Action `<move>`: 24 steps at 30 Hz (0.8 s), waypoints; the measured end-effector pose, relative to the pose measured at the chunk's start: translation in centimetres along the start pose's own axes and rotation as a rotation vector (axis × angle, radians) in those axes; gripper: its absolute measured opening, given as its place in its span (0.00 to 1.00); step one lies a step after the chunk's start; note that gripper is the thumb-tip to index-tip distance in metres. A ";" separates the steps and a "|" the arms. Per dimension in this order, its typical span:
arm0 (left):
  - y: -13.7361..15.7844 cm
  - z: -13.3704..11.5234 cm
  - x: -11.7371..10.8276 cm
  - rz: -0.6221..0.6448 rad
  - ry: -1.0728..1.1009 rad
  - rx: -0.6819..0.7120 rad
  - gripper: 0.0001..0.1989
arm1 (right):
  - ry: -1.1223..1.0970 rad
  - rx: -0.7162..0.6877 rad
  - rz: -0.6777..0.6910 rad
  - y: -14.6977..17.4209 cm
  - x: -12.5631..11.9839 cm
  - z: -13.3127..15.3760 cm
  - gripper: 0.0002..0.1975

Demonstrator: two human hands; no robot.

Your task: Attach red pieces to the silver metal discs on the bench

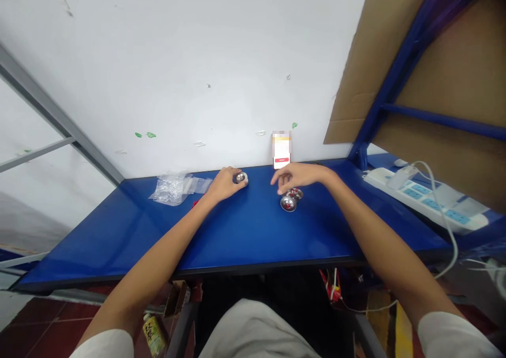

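Observation:
My left hand (226, 184) rests on the blue table (245, 231) near the wall, its fingers and thumb curved round a small shiny metal domed disc (239, 177) with a pale rim. My right hand (294, 176) hovers with bent, loosely parted fingers and nothing visible in them. Just below it lies a silver domed disc (288, 204) with a red centre. A second silver disc (297, 194) with red cord overlaps behind it, partly hidden by my right hand. Something red (195, 203) peeks out beside my left forearm.
Clear plastic bags (172, 189) lie left of my left hand. A phone (281, 151) leans upright against the white wall. At the right sits a white power strip (427, 200) with a cable. Below the table's front edge is a yellow-labelled bottle (154, 335).

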State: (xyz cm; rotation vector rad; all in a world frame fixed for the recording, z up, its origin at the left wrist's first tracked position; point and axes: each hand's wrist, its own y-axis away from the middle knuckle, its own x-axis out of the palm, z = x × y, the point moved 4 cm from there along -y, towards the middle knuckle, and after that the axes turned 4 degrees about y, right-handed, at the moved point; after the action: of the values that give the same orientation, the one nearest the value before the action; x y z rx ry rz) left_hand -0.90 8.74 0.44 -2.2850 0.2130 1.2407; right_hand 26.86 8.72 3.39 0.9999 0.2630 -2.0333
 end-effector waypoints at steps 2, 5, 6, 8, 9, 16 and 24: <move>-0.1 0.7 0.8 -0.001 -0.053 0.004 0.20 | -0.025 0.008 0.035 0.3 -0.2 -0.3 0.31; -0.1 1.1 1.6 0.013 -0.086 0.018 0.23 | -0.020 0.005 0.042 0.1 0.1 -0.1 0.30; -0.1 1.1 1.7 0.019 -0.093 0.021 0.23 | -0.012 0.008 0.051 0.0 0.3 0.0 0.30; -0.1 1.0 1.8 0.026 -0.106 0.025 0.23 | 0.001 0.016 0.073 0.0 0.6 0.3 0.30; -0.1 1.0 1.8 0.027 -0.111 0.026 0.23 | 0.006 0.022 0.086 0.0 0.6 0.4 0.30; -0.2 1.8 1.8 0.029 -0.111 0.008 0.25 | 0.030 0.092 0.203 0.6 0.9 -0.2 0.30; -0.1 1.8 2.0 0.056 -0.109 0.018 0.23 | 0.165 0.229 0.173 -0.1 2.2 -1.3 0.21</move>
State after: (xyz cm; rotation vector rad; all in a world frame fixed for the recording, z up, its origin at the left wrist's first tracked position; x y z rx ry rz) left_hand -1.03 9.94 -2.00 -2.2026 0.2491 1.3825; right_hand 26.79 8.11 0.97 1.2894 0.0273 -1.8541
